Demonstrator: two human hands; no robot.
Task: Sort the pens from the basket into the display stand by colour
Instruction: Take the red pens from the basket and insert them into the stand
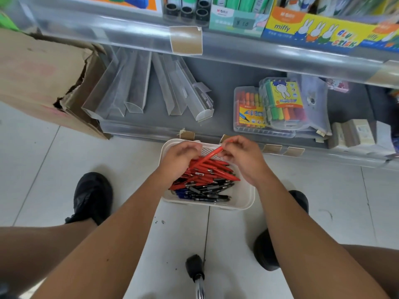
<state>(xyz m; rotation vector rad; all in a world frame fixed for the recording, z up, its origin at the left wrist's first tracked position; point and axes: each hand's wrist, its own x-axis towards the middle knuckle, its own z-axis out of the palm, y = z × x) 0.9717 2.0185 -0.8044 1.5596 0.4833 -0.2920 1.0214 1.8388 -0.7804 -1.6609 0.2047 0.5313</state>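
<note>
Above the basket (244, 197) on the floor, my right hand (243, 157) pinches one red pen (210, 156); my left hand (179, 159) curls its fingers (191, 148) round a red bundle (207, 171). Loosening either grip risks pens spilling back among the black ones.

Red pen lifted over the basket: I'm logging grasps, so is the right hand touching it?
Touching. The head view shows the right hand pinching the upper end of the red pen between its fingertips.
</note>
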